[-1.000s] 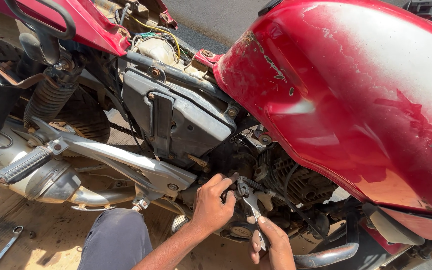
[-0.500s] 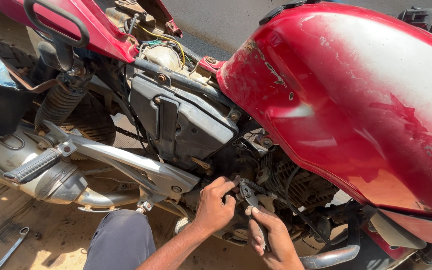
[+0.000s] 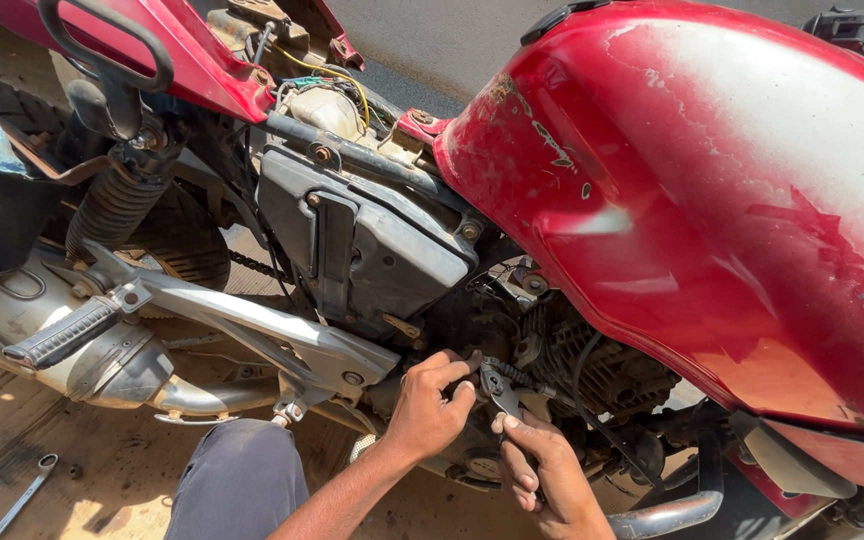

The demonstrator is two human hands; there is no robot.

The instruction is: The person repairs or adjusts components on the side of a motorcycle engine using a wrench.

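A: Starting close in — what's the right hand (image 3: 542, 475) doing?

B: It's wrapping round the handles of the pliers (image 3: 500, 392), clenched on them, nose pointing up into the engine (image 3: 592, 370) area, just below the red tank (image 3: 692, 200).

A: And the left hand (image 3: 430, 405)?

B: Fingers are curling in at the same spot, tips touching something small & dark by the plier nose. Can't tell what it's pinching — too shadowed. Looks like it's steadying a part or cable while the pliers are biting.

A: So which step, roughly?

B: I'd judge they're mid-way through working a small fitting loose or tight, w/ both hands on it. Next move prob. needs a firm squeeze and a controlled twist or pull, left hand keeping the part from slipping.

A: Anything else nearby?

B: Knee in dark trousers (image 3: 242, 480) is sitting below the arms. A spanner (image 3: 20, 497) is lying on the ground, well apart, far left. Further out, footpeg (image 3: 62, 335) and silver bracket (image 3: 252, 325); beyond that, grey side cover (image 3: 372, 240), rear shock (image 3: 112, 205).
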